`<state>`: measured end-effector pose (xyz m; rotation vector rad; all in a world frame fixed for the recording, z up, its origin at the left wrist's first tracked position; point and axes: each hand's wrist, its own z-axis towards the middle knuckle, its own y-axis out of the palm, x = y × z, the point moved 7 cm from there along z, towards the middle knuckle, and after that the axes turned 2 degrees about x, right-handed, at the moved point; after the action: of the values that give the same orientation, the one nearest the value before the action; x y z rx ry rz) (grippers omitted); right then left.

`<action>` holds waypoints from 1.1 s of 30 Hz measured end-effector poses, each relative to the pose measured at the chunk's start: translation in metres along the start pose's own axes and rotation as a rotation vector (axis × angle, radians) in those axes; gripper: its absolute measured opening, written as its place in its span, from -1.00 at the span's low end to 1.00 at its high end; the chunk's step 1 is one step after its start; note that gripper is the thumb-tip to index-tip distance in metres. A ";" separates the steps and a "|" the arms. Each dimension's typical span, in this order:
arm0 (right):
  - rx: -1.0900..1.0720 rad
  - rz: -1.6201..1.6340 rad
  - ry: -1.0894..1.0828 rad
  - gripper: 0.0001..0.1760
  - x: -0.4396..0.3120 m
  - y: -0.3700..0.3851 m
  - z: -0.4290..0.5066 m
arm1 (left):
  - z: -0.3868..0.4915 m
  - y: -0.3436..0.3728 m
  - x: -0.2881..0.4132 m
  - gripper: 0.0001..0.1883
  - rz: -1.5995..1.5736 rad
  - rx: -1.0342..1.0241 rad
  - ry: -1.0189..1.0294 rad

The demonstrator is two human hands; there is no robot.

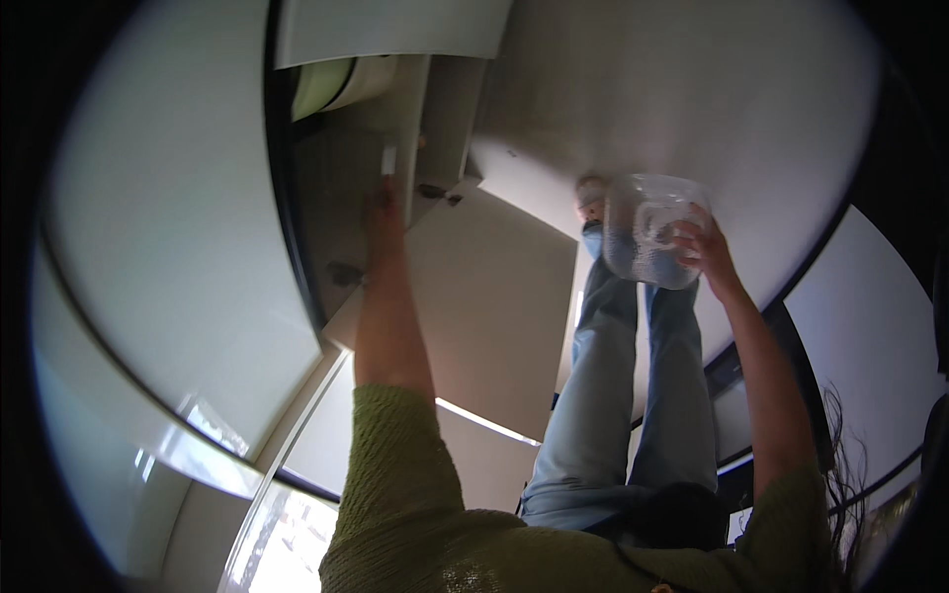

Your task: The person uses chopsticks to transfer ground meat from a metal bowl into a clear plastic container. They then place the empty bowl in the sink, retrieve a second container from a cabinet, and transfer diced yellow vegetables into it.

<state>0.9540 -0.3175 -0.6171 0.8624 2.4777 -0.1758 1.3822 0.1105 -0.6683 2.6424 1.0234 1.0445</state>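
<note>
My right hand (700, 248) grips a clear, textured container (637, 222) by its side, out over the floor above my legs. Whether the container is glass or plastic I cannot tell. My left arm reaches into an open cabinet (337, 178), where my left hand (382, 196) is dim and blurred. Just beyond its fingers shows a small white piece (388, 159); whether the hand holds it is unclear. Rounded pale green and cream items (322, 85), partly hidden, sit deeper in the cabinet.
The cabinet door (474, 296) stands open below my left arm, with dark hinges (434, 193) along its edge. A white glossy surface (178, 170) runs along the left. My jeans-clad legs and a foot (591, 196) are on the pale floor (689, 96). White cabinetry (864, 296) lies right.
</note>
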 end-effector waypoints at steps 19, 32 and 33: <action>-0.075 0.464 0.075 -0.28 -0.039 -0.018 -0.115 | -0.425 -0.015 -0.126 -0.28 2.416 -1.596 0.032; 0.179 0.478 -0.214 -0.37 -0.087 -0.160 -0.353 | -0.453 0.011 -0.146 -0.84 2.243 -1.984 1.283; 0.226 0.501 -0.217 -0.34 -0.091 -0.167 -0.371 | -0.435 0.044 -0.147 -0.86 2.320 -1.966 1.336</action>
<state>0.7565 -0.3959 -0.2586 1.4457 1.9958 -0.3541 1.0480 -0.0719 -0.4085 0.0589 2.8115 -1.9284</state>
